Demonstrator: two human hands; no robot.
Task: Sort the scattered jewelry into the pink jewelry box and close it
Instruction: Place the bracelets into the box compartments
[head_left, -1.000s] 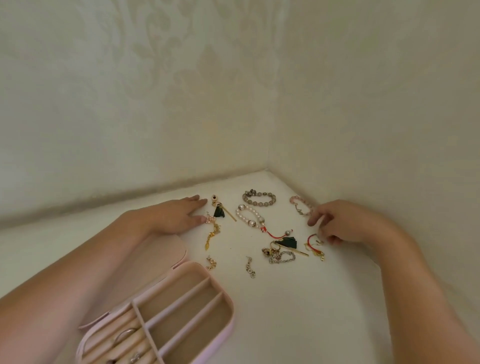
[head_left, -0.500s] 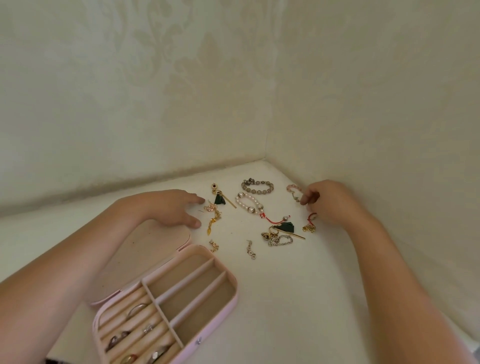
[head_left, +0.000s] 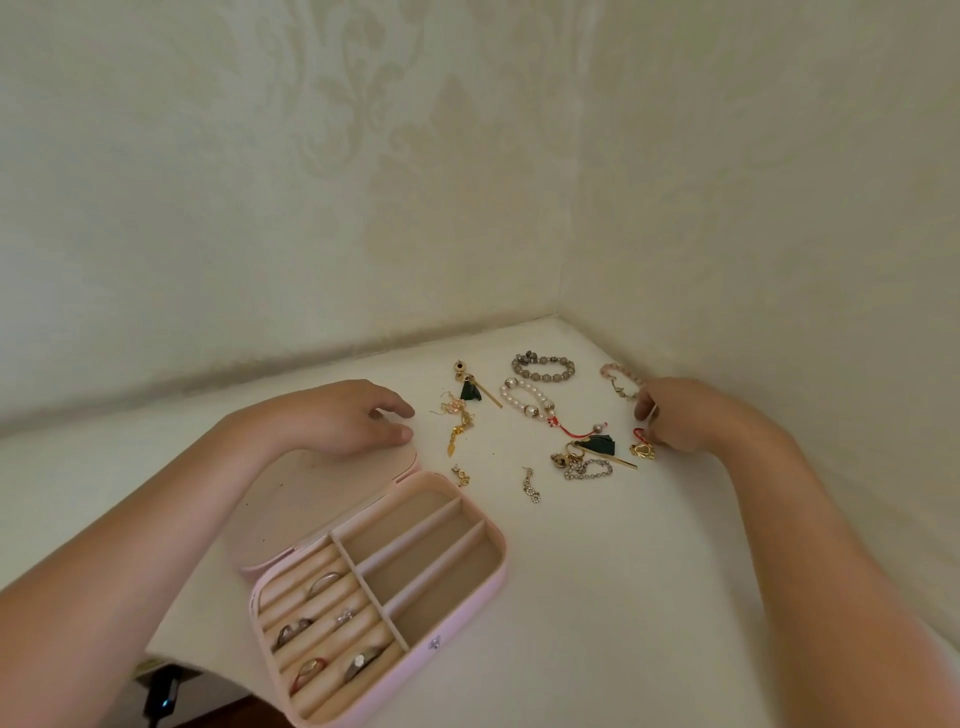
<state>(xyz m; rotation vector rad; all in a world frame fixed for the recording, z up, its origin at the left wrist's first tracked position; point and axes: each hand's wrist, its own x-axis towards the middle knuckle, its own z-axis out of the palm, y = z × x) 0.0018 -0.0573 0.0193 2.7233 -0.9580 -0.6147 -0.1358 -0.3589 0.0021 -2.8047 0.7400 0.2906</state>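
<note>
The pink jewelry box (head_left: 470, 621) lies open at the lower middle, with several rings (head_left: 311, 631) in its ring rolls and three long bare compartments. Its lid (head_left: 332, 499) lies flat behind it. My left hand (head_left: 343, 415) hovers over the lid's far end, fingers loosely curled, holding nothing. My right hand (head_left: 685, 415) sits by the right wall and pinches the near end of the pink bead bracelet (head_left: 615, 374). A red cord with a gold charm (head_left: 642, 450) lies against that hand. Scattered between my hands are a pearl bracelet (head_left: 524, 400), a grey bead bracelet (head_left: 543, 366) and several earrings (head_left: 531, 485).
The white tabletop (head_left: 597, 597) ends in a corner where two patterned walls (head_left: 558, 260) meet just behind the jewelry. A dark device with a blue light (head_left: 161, 699) sits below the table's front edge at the lower left.
My right hand has moved back from the red cord to the pink bead bracelet and pinched it. My left hand has lifted and drawn back from the gold earrings. The view has tilted down.
</note>
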